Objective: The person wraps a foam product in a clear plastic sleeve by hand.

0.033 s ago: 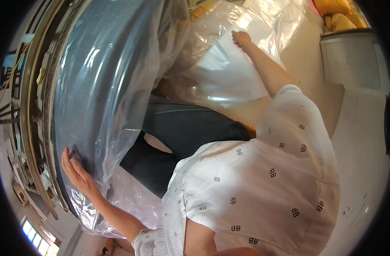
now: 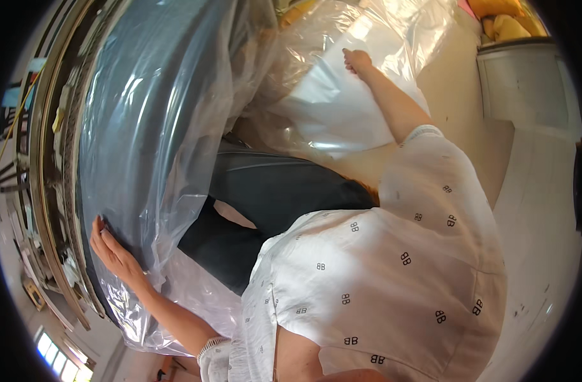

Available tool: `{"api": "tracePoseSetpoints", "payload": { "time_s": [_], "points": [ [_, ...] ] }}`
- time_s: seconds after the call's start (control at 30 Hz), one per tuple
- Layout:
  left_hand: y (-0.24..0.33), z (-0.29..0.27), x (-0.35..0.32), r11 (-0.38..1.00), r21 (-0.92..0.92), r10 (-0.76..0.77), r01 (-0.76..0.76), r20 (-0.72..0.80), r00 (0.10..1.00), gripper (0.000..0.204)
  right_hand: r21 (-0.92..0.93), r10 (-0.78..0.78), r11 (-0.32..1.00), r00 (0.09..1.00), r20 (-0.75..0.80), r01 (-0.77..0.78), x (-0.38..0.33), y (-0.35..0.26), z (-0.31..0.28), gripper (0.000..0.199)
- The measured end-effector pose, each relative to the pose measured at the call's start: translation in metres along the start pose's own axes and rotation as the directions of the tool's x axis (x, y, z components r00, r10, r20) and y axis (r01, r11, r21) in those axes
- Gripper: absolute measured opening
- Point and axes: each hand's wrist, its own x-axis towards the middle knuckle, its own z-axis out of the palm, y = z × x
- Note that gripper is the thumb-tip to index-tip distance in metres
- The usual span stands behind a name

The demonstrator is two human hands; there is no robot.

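1. One long run of clear plastic film (image 2: 150, 134) fills the left of the frame, draped over something dark. Its long axis goes top to bottom, bowing toward the lower left (fisheye bend, so don't trust the curve too much).

2. The left hand (image 2: 115, 254) is the near one here. It's at the film's lower left end, so most of the length lies up-frame from it. Grip's open: fingers pretty straight, laid against the plastic, not wrapped round anything I can see.

3. Then there's a milky white plastic sheet (image 2: 335, 105), upper centre, slanting down from upper right, with crinkly see-through stuff around it. Can't tell if it's joined to the clear run.

4. The right hand (image 2: 358, 62) is on that one, near its upper part, so most of the white lies below and left of it. Fingers look curled in, but honestly can't tell if that grip has plastic pinched in it.

5. Hands are well apart, with black trousers (image 2: 284, 181) below the white sheet, mid-frame.

6. Further out: long rails (image 2: 41, 159) down the left edge, pale cabinet (image 2: 523, 86) upper right.
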Motion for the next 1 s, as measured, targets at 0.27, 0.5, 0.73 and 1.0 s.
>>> {"api": "tracePoseSetpoints", "payload": {
  "time_s": [0.27, 0.5, 0.73, 1.0],
  "points": [
    [-0.044, 0.026, 0.07, 0.971, 0.235, -0.019, 0.035, -0.069, 0.997, 0.031, -0.531, -0.134, 0.847, 0.964, -0.231, -0.01, 0.001, 0.069, 0.008, 0.043],
    [-0.062, 0.029, 0.081, 0.976, 0.211, 0.076, -0.049, -0.122, 0.99, 0.03, 0.597, 0.033, 0.784, 0.971, 0.236, -0.172, -0.039, 0.122, -0.073, 0.017],
    [-0.08, 0.027, 0.087, 0.982, 0.185, -0.016, 0.026, -0.055, 0.998, 0.031, 0.718, 0.081, 0.488, 0.793, -0.604, 0.497, -0.084, 0.126, -0.223, 0.004],
    [0.118, 0.079, 0.086, 0.822, -0.565, 0.114, -0.074, 0.036, 0.993, 0.032, 0.687, -0.682, 0.513, 0.73, -0.037, 0.514, -0.241, -0.068, -0.093, 0.011]
  ]
}}
